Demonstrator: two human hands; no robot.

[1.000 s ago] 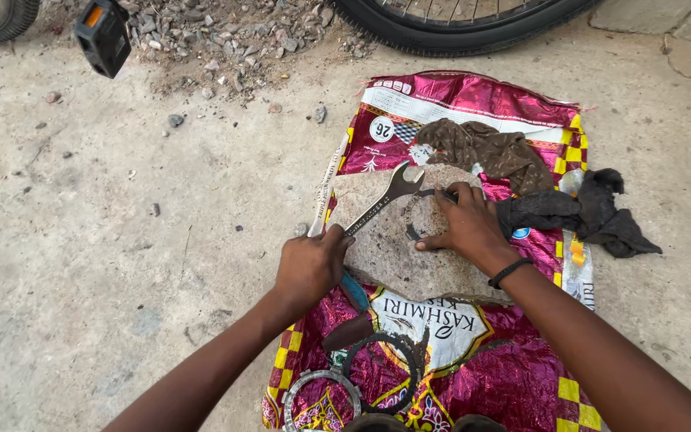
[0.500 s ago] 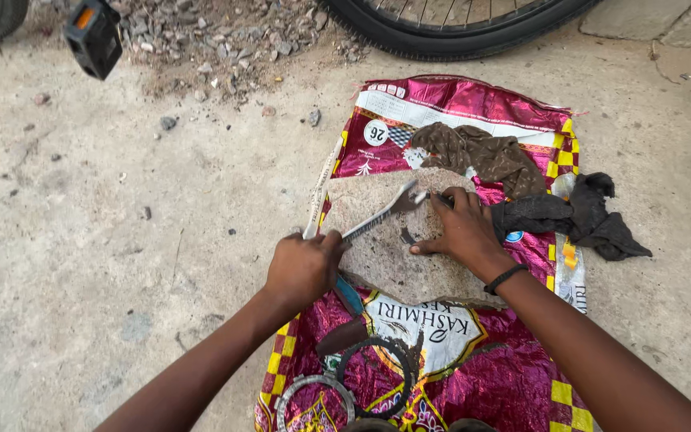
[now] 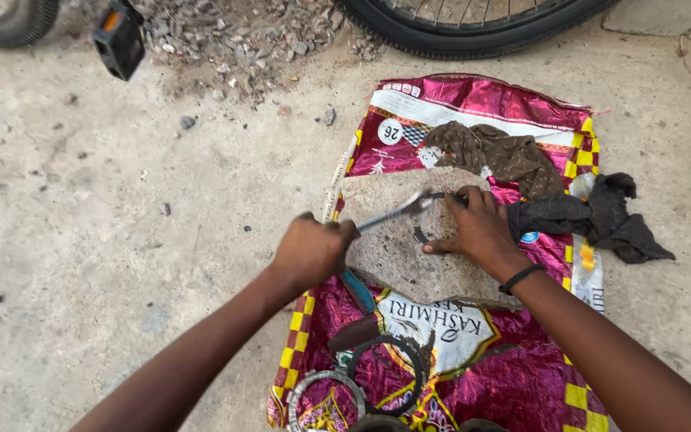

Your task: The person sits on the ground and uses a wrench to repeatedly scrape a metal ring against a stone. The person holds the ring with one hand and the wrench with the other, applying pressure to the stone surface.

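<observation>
On the flat stone [image 3: 409, 256], our left hand [image 3: 311, 252] is fisted around a metal wrench [image 3: 393, 211] whose head reaches our right hand [image 3: 477, 232], fingers pressing a dark ring [image 3: 419, 234] against it. Beyond the stone lies a brown rag [image 3: 497, 156].

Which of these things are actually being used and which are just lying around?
In use: left hand gripping the wrench; right hand pressing a small dark ring on the flat stone.
Lying about: brown rag, black rag, pedal, tyre, metal rings.
</observation>
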